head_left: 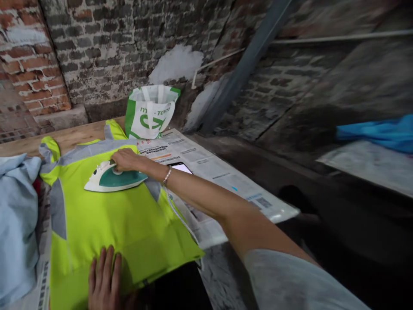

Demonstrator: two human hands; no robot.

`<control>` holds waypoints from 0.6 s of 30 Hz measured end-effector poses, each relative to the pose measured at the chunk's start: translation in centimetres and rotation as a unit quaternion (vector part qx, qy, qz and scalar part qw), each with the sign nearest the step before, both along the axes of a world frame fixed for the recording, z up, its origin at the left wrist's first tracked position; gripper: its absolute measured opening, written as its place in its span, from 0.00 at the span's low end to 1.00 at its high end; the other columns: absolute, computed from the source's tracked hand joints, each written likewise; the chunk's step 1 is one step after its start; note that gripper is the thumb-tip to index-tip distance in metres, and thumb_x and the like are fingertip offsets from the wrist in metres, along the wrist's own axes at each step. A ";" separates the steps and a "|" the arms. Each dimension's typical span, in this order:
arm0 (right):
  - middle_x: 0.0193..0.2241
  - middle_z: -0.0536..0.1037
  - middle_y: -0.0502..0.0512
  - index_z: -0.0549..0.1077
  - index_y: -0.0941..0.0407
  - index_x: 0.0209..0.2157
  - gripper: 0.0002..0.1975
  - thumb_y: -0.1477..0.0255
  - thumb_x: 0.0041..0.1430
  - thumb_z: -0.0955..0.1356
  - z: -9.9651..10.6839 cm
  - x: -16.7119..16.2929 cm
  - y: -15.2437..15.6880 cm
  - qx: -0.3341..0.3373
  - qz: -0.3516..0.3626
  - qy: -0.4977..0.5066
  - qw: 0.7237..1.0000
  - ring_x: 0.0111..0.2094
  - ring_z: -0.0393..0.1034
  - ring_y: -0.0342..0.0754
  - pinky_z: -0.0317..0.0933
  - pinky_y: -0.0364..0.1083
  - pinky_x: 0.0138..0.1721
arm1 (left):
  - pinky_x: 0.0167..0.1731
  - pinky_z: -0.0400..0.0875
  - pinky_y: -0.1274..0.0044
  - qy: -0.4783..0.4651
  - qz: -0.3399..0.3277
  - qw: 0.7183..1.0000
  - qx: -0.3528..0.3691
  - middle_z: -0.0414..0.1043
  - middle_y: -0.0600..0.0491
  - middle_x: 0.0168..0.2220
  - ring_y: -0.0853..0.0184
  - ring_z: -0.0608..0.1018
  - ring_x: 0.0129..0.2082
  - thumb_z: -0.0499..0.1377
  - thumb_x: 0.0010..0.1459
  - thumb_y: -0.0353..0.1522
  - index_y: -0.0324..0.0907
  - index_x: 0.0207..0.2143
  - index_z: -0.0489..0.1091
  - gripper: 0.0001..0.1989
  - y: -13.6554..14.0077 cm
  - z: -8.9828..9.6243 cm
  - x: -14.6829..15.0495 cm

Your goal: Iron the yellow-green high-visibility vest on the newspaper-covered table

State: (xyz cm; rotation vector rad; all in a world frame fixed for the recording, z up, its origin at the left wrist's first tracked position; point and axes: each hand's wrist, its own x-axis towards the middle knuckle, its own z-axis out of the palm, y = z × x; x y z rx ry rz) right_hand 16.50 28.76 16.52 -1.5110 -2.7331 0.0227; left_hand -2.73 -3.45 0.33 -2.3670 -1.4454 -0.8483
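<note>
Two hands at work here: I see my right hand (125,160) closed around the handle of the iron (112,178), my left hand (105,280) open and flat on the yellow vest (122,228). The iron sits on the vest at twelve o'clock from the left hand, its long axis running three to nine, tip at nine.

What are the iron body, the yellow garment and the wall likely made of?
Iron: looks like glossy moulded plastic, white and teal, gripped by the right hand.
Garment: matte woven fabric, grey bands, under the left hand.
Wall: rough, weathered brick.
</note>
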 end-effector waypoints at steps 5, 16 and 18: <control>0.41 0.84 0.66 0.81 0.59 0.46 0.15 0.66 0.61 0.69 -0.1 1.0 -10.0 -0.030 0.015 0.009 0.999 0.46 0.79 0.59 0.63 0.48 0.43 | 0.62 0.66 0.56 0.030 -0.078 0.996 -0.004 0.68 0.42 0.65 0.47 0.69 0.66 0.68 0.53 0.52 0.39 0.66 0.63 0.45 -0.1 2.2 4.5; 0.44 0.84 0.65 0.78 0.55 0.48 0.14 0.70 0.64 0.67 -0.8 0.5 -13.5 -0.031 -0.022 -0.016 0.999 0.47 0.79 0.59 0.66 0.48 0.42 | 0.62 0.69 0.69 -0.010 -0.119 0.983 0.142 0.79 0.46 0.55 0.61 0.73 0.63 0.48 0.67 0.23 0.37 0.57 0.72 0.20 2.1 -1.8 7.7; 0.45 0.84 0.65 0.78 0.55 0.50 0.15 0.70 0.64 0.66 -0.9 -0.1 -11.5 -0.019 -0.025 -0.012 0.999 0.48 0.79 0.60 0.66 0.49 0.43 | 0.64 0.67 0.69 -0.015 -0.121 0.981 0.152 0.80 0.46 0.53 0.62 0.74 0.62 0.46 0.69 0.24 0.36 0.54 0.74 0.20 2.1 -1.3 7.7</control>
